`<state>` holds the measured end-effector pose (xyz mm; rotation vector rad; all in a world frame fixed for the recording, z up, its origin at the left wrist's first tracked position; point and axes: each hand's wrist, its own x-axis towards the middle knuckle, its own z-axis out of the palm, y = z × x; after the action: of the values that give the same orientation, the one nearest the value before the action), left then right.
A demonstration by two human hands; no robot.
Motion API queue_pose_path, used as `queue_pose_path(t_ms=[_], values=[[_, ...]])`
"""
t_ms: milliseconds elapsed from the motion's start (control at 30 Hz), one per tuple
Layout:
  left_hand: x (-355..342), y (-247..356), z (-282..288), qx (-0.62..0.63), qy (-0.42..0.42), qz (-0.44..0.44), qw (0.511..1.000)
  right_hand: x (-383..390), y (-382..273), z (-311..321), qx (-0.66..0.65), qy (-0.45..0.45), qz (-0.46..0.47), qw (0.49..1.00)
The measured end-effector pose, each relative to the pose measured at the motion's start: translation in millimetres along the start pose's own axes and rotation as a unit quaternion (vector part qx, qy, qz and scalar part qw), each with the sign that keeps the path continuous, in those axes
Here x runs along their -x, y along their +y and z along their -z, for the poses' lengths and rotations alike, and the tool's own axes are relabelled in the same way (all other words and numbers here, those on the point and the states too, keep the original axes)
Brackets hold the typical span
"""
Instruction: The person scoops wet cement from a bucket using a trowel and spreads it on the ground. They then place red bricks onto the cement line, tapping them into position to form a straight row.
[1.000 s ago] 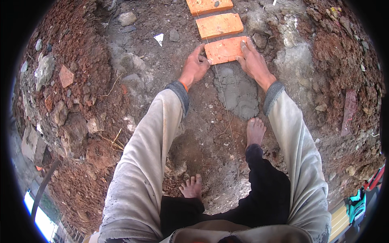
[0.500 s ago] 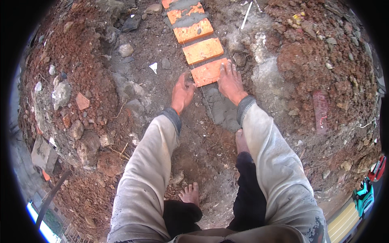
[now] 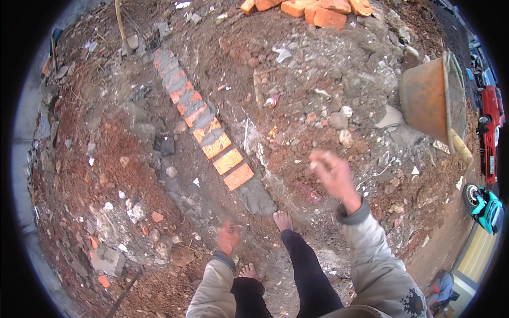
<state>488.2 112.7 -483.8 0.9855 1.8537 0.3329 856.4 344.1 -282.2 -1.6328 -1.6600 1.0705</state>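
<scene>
While mortar (image 3: 215,138) streaks farther bricks (image 3: 195,116), the nearest brick (image 3: 239,176) looks orange.

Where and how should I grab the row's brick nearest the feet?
I'd hold the nearest brick by its two short ends, left hand and right hand coming from above. It lies flat with those ends free, while the next brick sits close along its far long side.

From the person's head, a fisheye camera is looking down and forward over the ground (image 3: 297,159). Sleeves (image 3: 379,259) are showing close up along the lower edge; a brick row (image 3: 196,115) is lying farther off.
</scene>
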Motion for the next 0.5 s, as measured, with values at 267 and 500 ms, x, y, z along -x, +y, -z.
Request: queue_pose_path(t_ms=[267, 500], values=[[-83, 381, 0, 0.061, 0.054, -0.232, 0.969, -263, 31, 199, 0.422, 0.367, 0.052, 0.827], [-219, 681, -23, 0.031, 0.093, -0.356, 0.929, -283, 72, 198, 0.421, 0.355, 0.022, 0.834]])
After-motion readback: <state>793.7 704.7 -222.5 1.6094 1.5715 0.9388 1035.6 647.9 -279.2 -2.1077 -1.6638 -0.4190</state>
